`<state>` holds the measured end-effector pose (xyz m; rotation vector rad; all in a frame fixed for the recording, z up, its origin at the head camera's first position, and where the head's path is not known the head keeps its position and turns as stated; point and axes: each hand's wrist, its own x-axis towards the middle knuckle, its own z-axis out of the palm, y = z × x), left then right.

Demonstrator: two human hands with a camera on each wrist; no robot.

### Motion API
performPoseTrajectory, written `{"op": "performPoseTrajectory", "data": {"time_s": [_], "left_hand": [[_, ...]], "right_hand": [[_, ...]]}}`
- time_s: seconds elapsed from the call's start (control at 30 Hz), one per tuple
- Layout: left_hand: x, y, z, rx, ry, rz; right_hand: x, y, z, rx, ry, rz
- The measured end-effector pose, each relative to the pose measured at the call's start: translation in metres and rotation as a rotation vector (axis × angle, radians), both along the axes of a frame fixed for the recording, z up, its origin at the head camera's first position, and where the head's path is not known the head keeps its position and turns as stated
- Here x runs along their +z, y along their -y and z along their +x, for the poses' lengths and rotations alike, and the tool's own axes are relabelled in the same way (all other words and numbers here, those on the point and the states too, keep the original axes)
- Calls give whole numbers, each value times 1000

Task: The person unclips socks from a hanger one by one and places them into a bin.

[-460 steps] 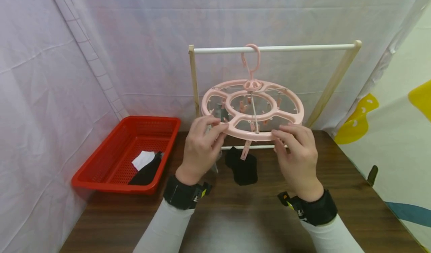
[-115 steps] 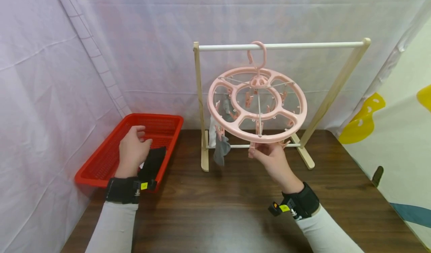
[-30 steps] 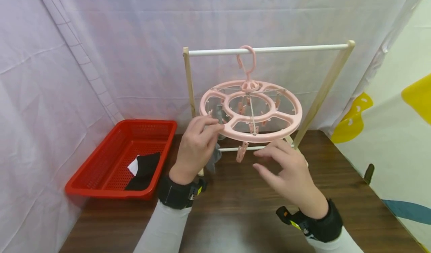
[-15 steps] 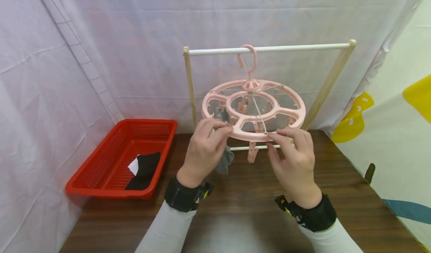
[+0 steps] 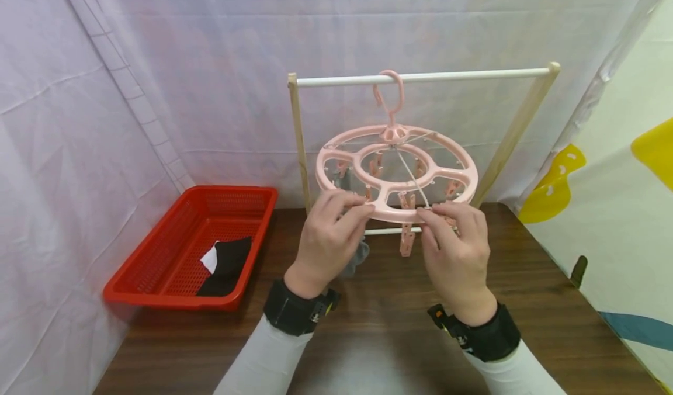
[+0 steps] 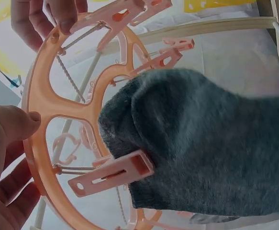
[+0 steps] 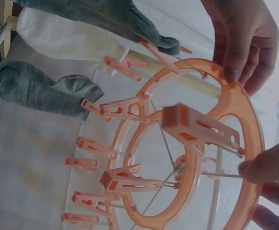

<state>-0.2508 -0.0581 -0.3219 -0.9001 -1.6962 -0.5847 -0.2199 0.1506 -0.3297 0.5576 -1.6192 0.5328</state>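
Observation:
A pink round clip hanger (image 5: pixel 396 214) hangs by its hook from a white rod. My left hand (image 5: pixel 328 234) pinches the front left of its rim, and my right hand (image 5: pixel 457 246) pinches the rim to the right. Pink clothespins (image 5: pixel 406 240) dangle below the ring. One clothespin (image 6: pixel 113 172) grips a dark grey sock (image 6: pixel 211 143), which is mostly hidden behind my left hand in the head view. In the right wrist view a white sock (image 7: pixel 67 38) and another grey sock (image 7: pixel 39 88) hang from the ring, while several clothespins hold nothing.
A red basket (image 5: pixel 268 225) stands on the left, with black cloth (image 5: pixel 231 263) and white cloth (image 5: pixel 209 259) inside. The white rod (image 5: pixel 473 76) rests on wooden posts (image 5: pixel 298 132) at the back of the brown table (image 5: pixel 363 348). White sheeting surrounds the table's back and left.
My right hand has closed from beside the hanger onto its rim. The ring has turned, its front moving right with the cord and clothespins; my left hand has shifted right along with it.

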Motion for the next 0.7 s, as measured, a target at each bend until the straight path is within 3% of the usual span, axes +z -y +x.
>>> {"op": "performPoseTrajectory", "data": {"time_s": [0.3,0.7], "left_hand": [[2,-4,1,-30,-53,19],[-4,19,-15,15,26,62]], "right_hand": [[0,-3,-5,-24,-25,-57],[3,-12,-10,52,17,-85]]}}
